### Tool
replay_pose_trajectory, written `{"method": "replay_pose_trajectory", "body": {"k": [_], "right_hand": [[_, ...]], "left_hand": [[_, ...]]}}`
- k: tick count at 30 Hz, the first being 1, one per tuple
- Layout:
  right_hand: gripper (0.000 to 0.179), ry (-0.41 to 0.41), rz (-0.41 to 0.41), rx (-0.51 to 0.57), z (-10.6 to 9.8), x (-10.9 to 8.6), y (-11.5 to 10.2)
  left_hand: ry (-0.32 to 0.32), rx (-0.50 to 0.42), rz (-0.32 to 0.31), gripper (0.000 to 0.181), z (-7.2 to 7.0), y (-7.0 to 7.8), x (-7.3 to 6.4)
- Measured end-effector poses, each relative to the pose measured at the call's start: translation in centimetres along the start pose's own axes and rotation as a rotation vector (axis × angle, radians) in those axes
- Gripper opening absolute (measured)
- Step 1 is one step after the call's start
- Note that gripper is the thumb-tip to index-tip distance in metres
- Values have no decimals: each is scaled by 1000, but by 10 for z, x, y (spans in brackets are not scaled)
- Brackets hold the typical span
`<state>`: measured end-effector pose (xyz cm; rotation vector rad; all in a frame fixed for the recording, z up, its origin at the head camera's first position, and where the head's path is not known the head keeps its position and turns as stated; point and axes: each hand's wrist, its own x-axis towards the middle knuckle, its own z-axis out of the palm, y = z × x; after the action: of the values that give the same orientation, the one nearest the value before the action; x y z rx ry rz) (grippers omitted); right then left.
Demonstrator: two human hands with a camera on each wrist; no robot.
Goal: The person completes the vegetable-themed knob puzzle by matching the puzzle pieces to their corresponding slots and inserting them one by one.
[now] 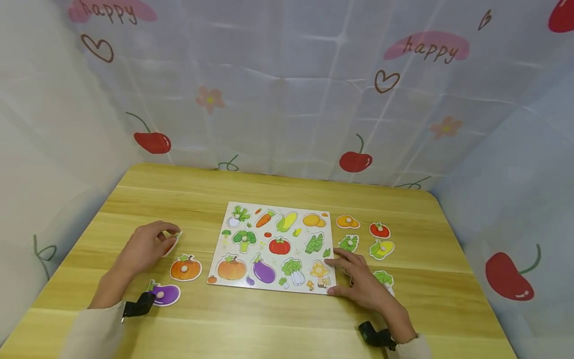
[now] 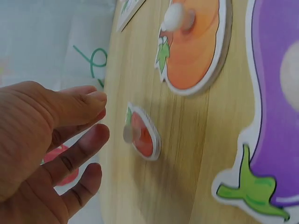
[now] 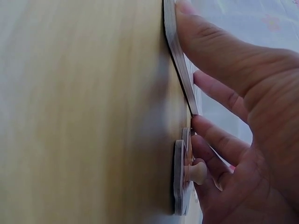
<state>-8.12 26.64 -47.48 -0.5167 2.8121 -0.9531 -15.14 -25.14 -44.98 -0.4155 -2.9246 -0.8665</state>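
My left hand [image 1: 145,247] hovers over the table's left side, its fingers loosely bent. Beside its fingertips is a small carrot piece [image 2: 143,135] with a round knob, mostly hidden by the hand in the head view. In the left wrist view a gap shows between fingertips and knob. A pumpkin piece [image 1: 186,268] and an eggplant piece [image 1: 167,295] lie nearby. My right hand [image 1: 360,280] rests at the right edge of the vegetable puzzle board [image 1: 264,239], thumb on its near corner and fingers along the side. Under that palm sits a knobbed piece [image 3: 179,177], partly covered.
On the board, the turnip piece [image 1: 236,218] and broccoli piece [image 1: 244,240] show knobs. Right of it lie an orange piece [image 1: 346,221], a tomato piece [image 1: 380,230], a corn piece [image 1: 382,249], a green piece [image 1: 348,243] and a cabbage piece [image 1: 384,279]. A printed curtain hangs behind.
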Motion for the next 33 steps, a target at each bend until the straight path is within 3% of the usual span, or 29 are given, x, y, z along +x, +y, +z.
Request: {"method": "replay_pose_trajectory", "body": {"k": [11, 28, 33], "right_hand": [[63, 2, -1, -4, 1, 0, 2], [63, 6, -2, -18, 2, 0, 4], [62, 6, -5, -17, 2, -1, 4]], "left_hand": [[-24, -12, -41, 18, -3, -12, -8], [-34, -3, -25, 16, 6, -22, -10], [-16, 4, 8, 15, 7, -22, -8]]}}
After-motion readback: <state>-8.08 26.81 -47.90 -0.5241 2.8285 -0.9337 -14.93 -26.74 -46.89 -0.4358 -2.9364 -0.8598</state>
